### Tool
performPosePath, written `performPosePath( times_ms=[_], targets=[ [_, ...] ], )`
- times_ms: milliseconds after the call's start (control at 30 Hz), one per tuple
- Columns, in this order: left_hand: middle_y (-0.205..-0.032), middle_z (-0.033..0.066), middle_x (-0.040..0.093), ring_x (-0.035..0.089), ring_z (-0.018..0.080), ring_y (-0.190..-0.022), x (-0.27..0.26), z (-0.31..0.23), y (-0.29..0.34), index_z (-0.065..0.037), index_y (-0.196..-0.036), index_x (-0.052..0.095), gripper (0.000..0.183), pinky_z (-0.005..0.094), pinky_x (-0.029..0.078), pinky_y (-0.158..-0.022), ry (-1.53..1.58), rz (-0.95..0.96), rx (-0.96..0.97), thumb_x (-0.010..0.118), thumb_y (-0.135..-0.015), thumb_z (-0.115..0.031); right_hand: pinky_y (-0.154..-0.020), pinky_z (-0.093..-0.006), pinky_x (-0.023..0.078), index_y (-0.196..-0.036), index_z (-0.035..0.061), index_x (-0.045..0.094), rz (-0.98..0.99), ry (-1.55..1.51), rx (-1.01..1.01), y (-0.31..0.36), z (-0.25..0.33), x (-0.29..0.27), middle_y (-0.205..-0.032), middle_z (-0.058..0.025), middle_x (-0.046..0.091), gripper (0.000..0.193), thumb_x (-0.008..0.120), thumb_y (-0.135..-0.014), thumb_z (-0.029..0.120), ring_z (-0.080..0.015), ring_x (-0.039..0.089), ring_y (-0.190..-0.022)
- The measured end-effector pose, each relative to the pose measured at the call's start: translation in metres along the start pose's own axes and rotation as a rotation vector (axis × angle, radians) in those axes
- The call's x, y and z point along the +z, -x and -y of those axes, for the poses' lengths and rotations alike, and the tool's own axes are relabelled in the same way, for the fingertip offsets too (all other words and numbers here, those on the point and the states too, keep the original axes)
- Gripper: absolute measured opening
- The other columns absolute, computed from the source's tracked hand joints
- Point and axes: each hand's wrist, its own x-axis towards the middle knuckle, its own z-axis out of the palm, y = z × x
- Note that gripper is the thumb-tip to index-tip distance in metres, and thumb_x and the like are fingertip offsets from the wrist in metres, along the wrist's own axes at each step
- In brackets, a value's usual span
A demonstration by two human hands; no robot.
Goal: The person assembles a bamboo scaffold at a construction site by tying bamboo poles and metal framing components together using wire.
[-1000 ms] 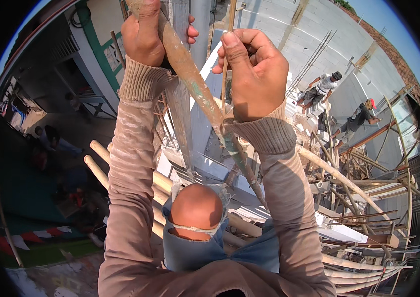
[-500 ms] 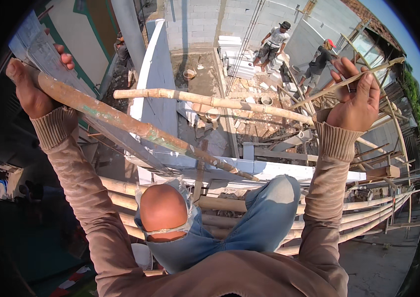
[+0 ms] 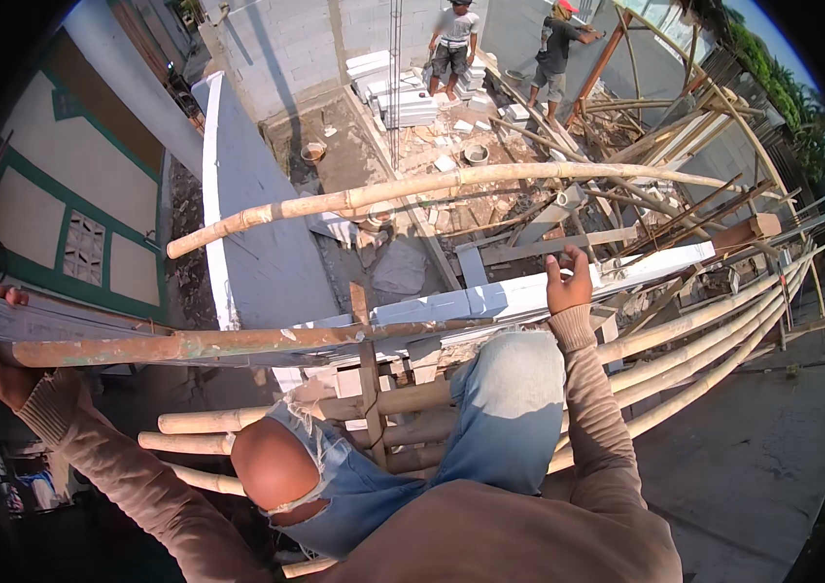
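Left hand [image 3: 2, 377] clasps a long, pale-flecked brown bar [image 3: 238, 344].
Reddish near that grip, it looks duller farther rightward; right hand [image 3: 570, 282] curled, its hold unclear.

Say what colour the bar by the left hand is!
The bar is mostly brown; the head view shows it best.

The paint-specked brown bar [image 3: 179, 345], steeply slanted a second ago, now runs nearly level; the left hand [image 3: 2, 369] has moved well away from the right hand [image 3: 570, 280], which no longer pinches the thin stick and has come down by the white wall [image 3: 655, 264], nearer its right end.
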Motion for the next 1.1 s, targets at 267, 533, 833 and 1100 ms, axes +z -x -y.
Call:
performPosePath(
  times_ms=[267,533,833,1100],
  targets=[
    [-0.114,0.0278,0.059,0.061,0.0334,-0.109,0.073,-0.035,0.008,0.013,-0.13,0.044,0.059,0.0397,0.048,-0.097,-0.321,-0.219,0.054,0.061,-0.089,-0.025,-0.058,-0.0265,0.049,-0.109,0.0018,0.055,0.109,-0.262,0.189,0.074,-0.131,-0.002,-0.086,-0.0087,0.065,0.026,0.066,-0.09,0.016,-0.0113,0.059,-0.065],
    [-0.103,0.0105,0.049,0.054,0.0202,-0.094,0.046,-0.03,0.007,0.01,-0.14,0.032,0.078,0.0317,0.046,-0.085,-0.152,0.01,0.054,0.056,-0.093,-0.048,-0.058,-0.0266,0.049,-0.104,0.0001,0.059,0.183,-0.313,0.244,0.067,-0.095,0.014,-0.087,-0.0074,0.064,0.022,0.064,-0.091,0.017,-0.0113,0.057,-0.065],
    [-0.133,0.0199,0.052,0.052,0.0249,-0.12,0.035,-0.038,-0.001,0.012,-0.133,0.041,0.054,0.037,0.038,-0.107,-0.308,-0.205,0.011,0.041,-0.101,-0.031,-0.057,-0.024,0.048,-0.099,0.0026,0.063,0.16,-0.412,0.308,0.132,-0.097,0.033,-0.074,-0.0042,0.064,0.02,0.066,-0.091,0.02,-0.007,0.058,-0.063],
    [-0.109,0.0093,0.05,0.049,0.0172,-0.098,0.002,-0.04,0.004,0.002,-0.141,0.037,0.054,0.0302,0.04,-0.094,-0.147,-0.249,-0.113,0.048,-0.1,-0.031,-0.064,-0.0258,0.049,-0.106,0.0038,0.062,0.323,-0.37,0.269,0.174,-0.13,0.027,-0.081,-0.0054,0.065,0.024,0.067,-0.09,0.021,-0.0093,0.06,-0.07]
  ],
)
